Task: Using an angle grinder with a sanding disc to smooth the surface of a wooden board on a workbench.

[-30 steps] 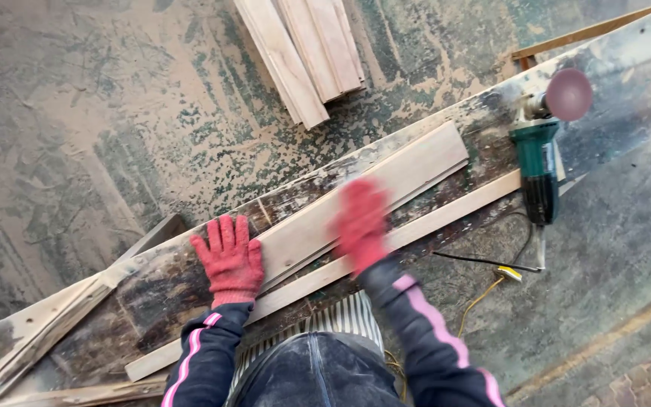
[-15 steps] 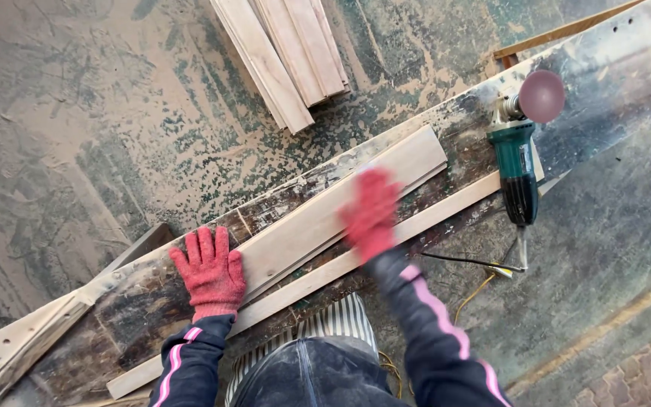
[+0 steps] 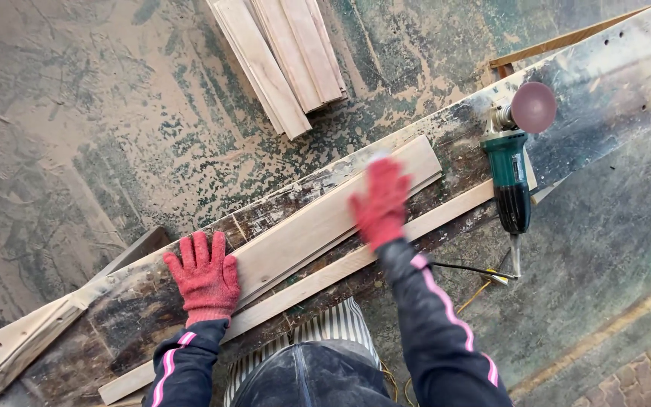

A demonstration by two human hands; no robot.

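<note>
A dusty, sawdust-strewn floor (image 3: 99, 113) fills most of the view; across it runs a long, worn counter (image 3: 612, 90), a dark stained plank slanting from lower left to upper right; on the floor beyond its far edge lies a stack of pale boards (image 3: 280, 56). On the counter lies a pale wooden board (image 3: 303, 230), set along the same slant, with a thinner strip just showing under its near edge; beside it, nearer the person, a narrow pale batten (image 3: 318, 280) runs parallel. The left hand (image 3: 203, 275), in a red knitted glove, rests flat with fingers spread wide, its fingers on the dark counter surface and its thumb side touching the near left end of the board. The right hand (image 3: 380, 202), also in a red glove, lies on the board towards its far right end; it is blurred, so whether it holds anything cannot be told. To the right, well apart from the hands, a green angle grinder (image 3: 512, 169) with a round reddish disc (image 3: 533, 107) lies on the counter, its dark cable (image 3: 465, 269) trailing off the near edge.
</note>
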